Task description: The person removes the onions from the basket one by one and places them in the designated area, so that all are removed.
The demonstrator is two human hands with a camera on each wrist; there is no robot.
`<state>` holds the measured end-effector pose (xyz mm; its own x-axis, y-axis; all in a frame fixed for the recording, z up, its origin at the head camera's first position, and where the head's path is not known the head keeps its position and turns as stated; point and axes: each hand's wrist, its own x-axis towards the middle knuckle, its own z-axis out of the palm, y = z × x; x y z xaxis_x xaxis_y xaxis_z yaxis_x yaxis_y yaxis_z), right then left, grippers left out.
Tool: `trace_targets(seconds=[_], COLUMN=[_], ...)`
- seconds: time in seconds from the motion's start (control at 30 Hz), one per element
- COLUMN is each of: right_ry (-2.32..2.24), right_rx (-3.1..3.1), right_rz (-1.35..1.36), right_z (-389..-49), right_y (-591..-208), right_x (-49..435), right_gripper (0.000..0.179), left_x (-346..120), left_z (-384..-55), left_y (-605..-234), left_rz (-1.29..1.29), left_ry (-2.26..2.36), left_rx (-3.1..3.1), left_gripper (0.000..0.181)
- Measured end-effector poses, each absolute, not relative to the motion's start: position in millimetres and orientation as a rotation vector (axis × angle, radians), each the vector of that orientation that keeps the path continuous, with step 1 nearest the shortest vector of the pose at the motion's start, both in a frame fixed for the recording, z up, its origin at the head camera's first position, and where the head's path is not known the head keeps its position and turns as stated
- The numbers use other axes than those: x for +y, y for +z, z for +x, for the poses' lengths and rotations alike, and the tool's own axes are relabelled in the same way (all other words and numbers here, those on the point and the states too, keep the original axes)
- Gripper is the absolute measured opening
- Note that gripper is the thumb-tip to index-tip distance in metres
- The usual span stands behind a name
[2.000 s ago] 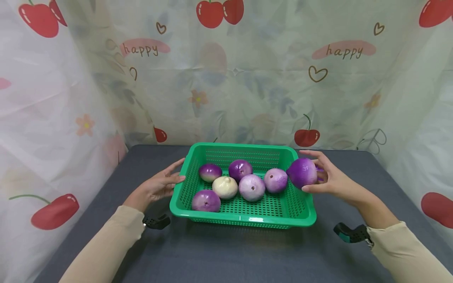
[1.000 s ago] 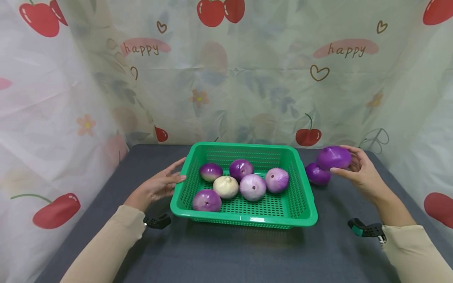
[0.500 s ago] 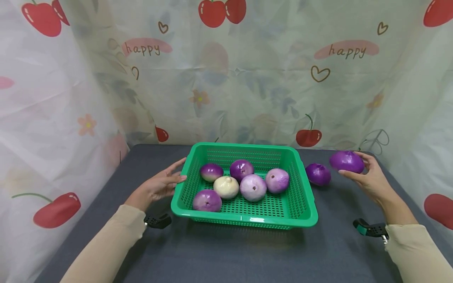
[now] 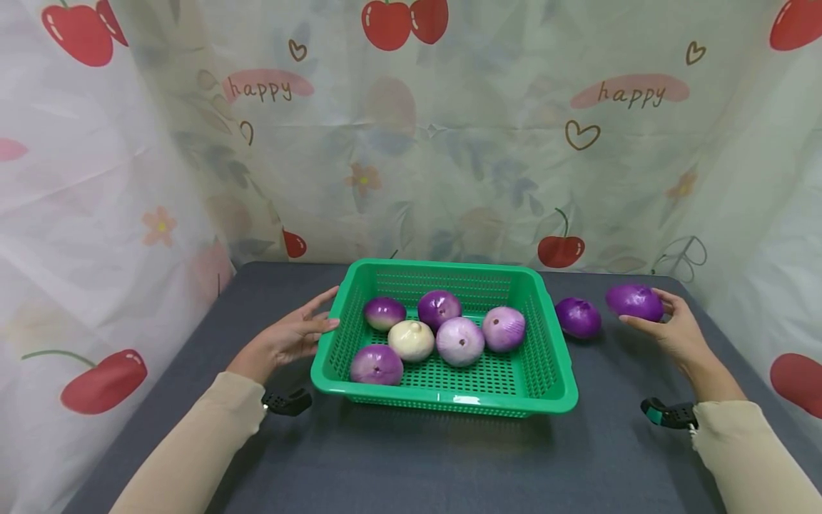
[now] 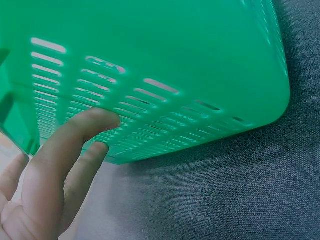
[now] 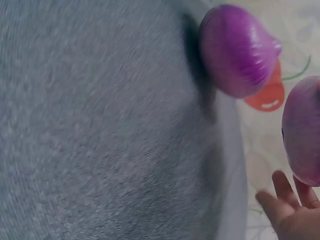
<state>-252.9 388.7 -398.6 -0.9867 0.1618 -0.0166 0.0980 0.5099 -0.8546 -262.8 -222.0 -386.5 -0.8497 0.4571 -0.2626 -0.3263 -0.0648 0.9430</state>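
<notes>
A green plastic basket [image 4: 443, 408] stands on the table with several onions in it, among them a pale one [image 4: 411, 340] and a lilac one [image 4: 459, 342]. My left hand [image 4: 285, 339] touches its left side, fingertips at the rim and outer wall. In the left wrist view, loosely bent fingers [image 5: 87, 170] lie against the slotted wall. Right of the basket, my right hand [image 4: 682, 330] holds a purple onion [image 4: 633, 302] between thumb and fingers, low over the table. Another purple onion [image 4: 578, 318] rests between that hand and the basket, also seen in the right wrist view.
The dark grey cloth-covered table [image 4: 437, 464] extends in front of the basket. A patterned curtain [image 4: 449, 178] hangs behind and along both sides, close to the table's back edge.
My right hand has carried the purple onion from the basket's right rim rightward and then down beside the other purple onion outside. The left hand and the basket have stayed in place.
</notes>
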Motion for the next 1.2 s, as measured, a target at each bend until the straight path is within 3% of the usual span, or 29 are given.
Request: trace_targets(seconds=[0.5,1.2], right_ry=[1.407,1.379], right_rx=[-2.778,-2.900], right_rz=[-0.389,-0.411], right_z=[-262.1,-263.3], right_y=[-422.3,-423.8], right_x=[396.4,394.6], right_gripper=[0.105,0.106], left_x=[-222.6,-223.0], left_z=[-263.1,-264.0], left_y=[-386.9,-387.7], left_rz=[0.157,0.154], left_ry=[1.956,1.958], left_rx=[1.682,1.694], left_gripper=[0.081,0.080])
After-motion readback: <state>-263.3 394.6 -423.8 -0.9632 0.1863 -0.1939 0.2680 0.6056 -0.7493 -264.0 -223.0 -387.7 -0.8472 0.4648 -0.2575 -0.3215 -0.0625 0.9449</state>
